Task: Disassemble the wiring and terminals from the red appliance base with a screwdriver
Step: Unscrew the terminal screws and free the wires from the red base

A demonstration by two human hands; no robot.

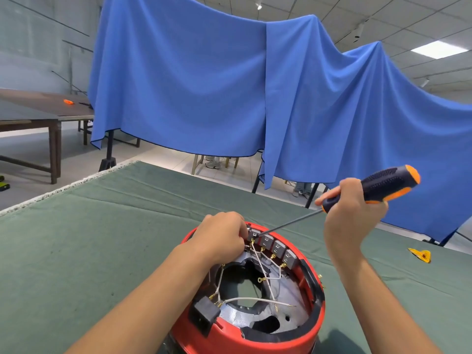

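Gripping the screwdriver (367, 192), right hand (350, 213) curled closed

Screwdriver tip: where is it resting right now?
In the head view, the screwdriver tip sits on the leftmost grey switch at the red base's far rim, beside the left hand.

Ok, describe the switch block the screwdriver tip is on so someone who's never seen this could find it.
Find the red appliance base on the green cloth. Along its far inner wall runs a row of grey switch blocks. The one meant is the switch block at the row's left end, touched by the screwdriver tip, right beside the left hand.
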